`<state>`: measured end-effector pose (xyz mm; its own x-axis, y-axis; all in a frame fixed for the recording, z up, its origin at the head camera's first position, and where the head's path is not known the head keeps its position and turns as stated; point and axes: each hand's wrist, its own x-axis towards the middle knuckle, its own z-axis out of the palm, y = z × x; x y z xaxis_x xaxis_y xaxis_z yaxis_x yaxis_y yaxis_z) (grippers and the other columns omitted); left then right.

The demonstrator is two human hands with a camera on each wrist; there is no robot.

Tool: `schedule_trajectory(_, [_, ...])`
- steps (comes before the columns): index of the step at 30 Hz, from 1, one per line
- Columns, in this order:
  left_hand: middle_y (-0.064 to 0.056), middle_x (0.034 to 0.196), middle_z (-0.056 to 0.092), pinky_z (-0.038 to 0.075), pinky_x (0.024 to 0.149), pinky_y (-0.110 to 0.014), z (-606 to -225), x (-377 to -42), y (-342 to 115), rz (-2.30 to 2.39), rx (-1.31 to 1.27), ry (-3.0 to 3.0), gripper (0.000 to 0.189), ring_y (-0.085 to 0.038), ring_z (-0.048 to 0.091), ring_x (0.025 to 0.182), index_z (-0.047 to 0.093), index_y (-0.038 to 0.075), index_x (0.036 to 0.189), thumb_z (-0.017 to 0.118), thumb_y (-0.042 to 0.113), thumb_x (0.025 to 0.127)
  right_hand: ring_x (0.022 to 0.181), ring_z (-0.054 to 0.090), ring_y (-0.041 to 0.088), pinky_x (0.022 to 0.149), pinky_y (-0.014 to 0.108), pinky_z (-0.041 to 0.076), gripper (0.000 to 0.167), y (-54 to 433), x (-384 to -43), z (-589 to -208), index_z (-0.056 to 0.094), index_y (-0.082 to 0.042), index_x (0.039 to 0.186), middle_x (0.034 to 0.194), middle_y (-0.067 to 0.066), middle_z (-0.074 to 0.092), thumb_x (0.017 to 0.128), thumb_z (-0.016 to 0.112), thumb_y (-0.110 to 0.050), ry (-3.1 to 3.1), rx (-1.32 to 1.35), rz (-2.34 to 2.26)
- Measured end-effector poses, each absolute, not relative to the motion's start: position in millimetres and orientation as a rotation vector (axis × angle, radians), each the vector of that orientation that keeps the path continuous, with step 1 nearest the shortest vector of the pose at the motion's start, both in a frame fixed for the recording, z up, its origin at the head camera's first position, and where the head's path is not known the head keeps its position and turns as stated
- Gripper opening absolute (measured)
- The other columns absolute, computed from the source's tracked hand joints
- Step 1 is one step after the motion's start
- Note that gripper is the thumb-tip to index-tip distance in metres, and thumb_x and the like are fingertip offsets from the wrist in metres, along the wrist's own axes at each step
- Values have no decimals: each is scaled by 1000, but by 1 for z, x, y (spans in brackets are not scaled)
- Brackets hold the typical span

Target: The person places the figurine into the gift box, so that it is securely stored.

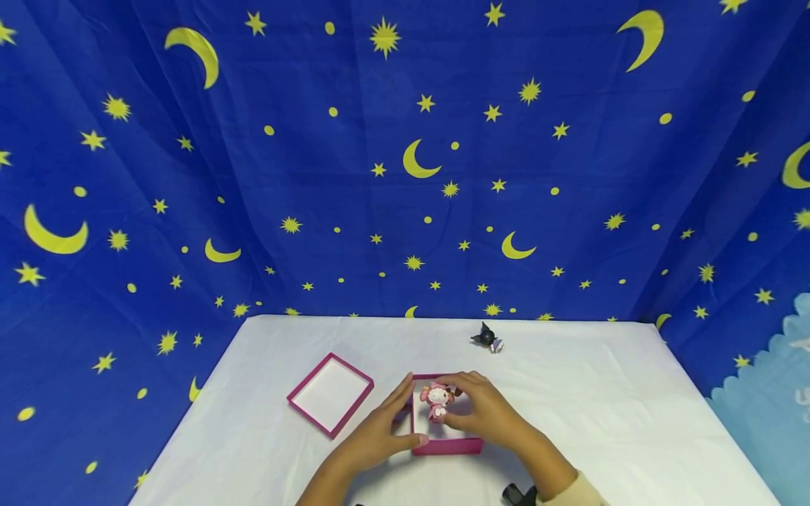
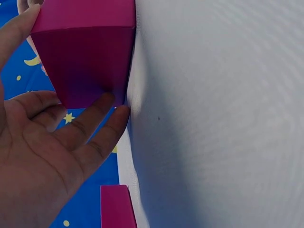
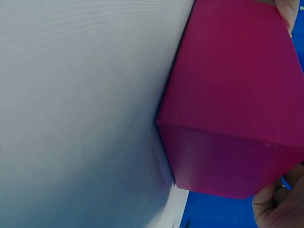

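From the head view, the left hand (image 1: pixel 380 432) lies spread against the pink box (image 1: pixel 446 444) on the desk (image 1: pixel 601 407); the right hand (image 1: pixel 484 414) pinches the doll (image 1: pixel 436 402) inside. Left wrist view: straight fingers (image 2: pixel 102 130) touch the box wall. Right wrist view: the box hides the doll.

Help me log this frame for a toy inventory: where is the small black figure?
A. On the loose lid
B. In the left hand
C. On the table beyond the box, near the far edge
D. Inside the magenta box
C: the black figure lies on the white table, apart from the magenta box and both hands.
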<state>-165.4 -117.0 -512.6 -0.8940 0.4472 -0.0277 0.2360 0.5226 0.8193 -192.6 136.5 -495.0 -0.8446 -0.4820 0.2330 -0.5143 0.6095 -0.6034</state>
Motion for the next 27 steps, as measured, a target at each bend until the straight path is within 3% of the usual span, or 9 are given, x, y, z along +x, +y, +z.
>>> schedule_trajectory(11, [18, 170, 8, 22, 124, -61, -511, -166, -117, 1297, 553, 2524, 95, -31, 20, 156, 20, 33, 162, 74, 53, 86, 97, 54, 4, 88, 34, 43, 59, 127, -196, -498, 69, -24, 130, 116, -15, 73, 76, 87, -40, -2775, 916, 770])
schedule_trajectory(18, [19, 169, 7, 22, 124, -59, -511, -166, -117, 1301, 563, 2519, 94, -31, 20, 157, 23, 26, 162, 75, 50, 87, 84, 45, 1, 78, 26, 37, 59, 120, -198, -500, 70, -22, 128, 103, -16, 74, 75, 87, -40, -2810, 914, 649])
schedule_trajectory(27, [15, 170, 6, 33, 121, -55, -510, -166, -117, 1319, 577, 2502, 96, -32, 23, 156, 19, 27, 163, 74, 51, 87, 79, 42, 2, 76, 25, 36, 58, 117, -202, -502, 74, -21, 120, 97, -14, 74, 70, 89, -44, -2807, 925, 564])
